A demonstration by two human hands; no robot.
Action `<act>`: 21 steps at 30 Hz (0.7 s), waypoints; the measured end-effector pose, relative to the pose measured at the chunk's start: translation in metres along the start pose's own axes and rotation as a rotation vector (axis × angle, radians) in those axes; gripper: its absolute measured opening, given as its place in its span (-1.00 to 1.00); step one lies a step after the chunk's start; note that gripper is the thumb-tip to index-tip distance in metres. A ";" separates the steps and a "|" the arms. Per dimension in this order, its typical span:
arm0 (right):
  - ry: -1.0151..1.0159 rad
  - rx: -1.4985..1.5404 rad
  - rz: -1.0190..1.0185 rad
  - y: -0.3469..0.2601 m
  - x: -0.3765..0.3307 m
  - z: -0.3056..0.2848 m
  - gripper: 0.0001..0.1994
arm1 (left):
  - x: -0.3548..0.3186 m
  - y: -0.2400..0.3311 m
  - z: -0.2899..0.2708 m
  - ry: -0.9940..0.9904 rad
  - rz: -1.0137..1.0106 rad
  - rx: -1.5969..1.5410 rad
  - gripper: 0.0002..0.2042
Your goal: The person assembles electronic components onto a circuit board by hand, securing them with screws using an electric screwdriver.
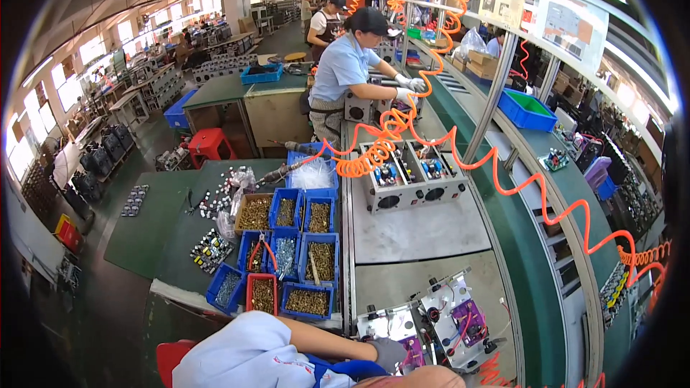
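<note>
My left hand [388, 354], in a grey glove, rests at the near left edge of an open metal chassis [394, 322]. Its fingers are hidden low in the picture, so I cannot make out a grip. Bare skin of an arm shows at the lower edge, but my right hand is out of sight. Inside the chassis sit purple circuit boards [470, 321] with red and black wires. Left of my forearm stand a red bin [261, 294] and blue bins [307, 301] of small brass-coloured screws. Red-handled pliers [263, 250] lie across one bin.
Further along the line stands a metal-cased unit [417, 179]. Beyond it a co-worker [348, 72] in white gloves bends over another case. Coiled orange air hoses [374, 154] hang across the line. A green belt [496, 244] runs along the right, beside a metal post [492, 100].
</note>
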State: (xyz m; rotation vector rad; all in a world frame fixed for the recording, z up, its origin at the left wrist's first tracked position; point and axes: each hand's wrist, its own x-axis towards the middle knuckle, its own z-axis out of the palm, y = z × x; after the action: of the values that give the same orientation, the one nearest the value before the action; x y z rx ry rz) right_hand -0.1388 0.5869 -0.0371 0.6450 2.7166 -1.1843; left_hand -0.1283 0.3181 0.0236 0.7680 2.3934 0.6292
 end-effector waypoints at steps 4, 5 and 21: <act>-0.011 -0.123 -0.152 -0.004 -0.019 -0.008 -0.50 | -0.005 0.012 -0.050 -0.064 0.388 -0.427 -0.60; -0.008 -0.154 -0.179 -0.002 -0.027 -0.013 -0.46 | -0.011 0.014 -0.066 -0.020 0.339 -0.466 -0.57; -0.121 -0.854 -0.583 -0.060 -0.052 0.060 0.09 | -0.121 -0.080 0.045 0.170 0.170 -0.770 -0.54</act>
State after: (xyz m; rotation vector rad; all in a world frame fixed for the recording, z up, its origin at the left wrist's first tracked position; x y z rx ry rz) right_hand -0.1216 0.4897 -0.0242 -0.3288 2.9692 -0.0025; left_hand -0.0481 0.1951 -0.0128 0.5805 1.9697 1.6059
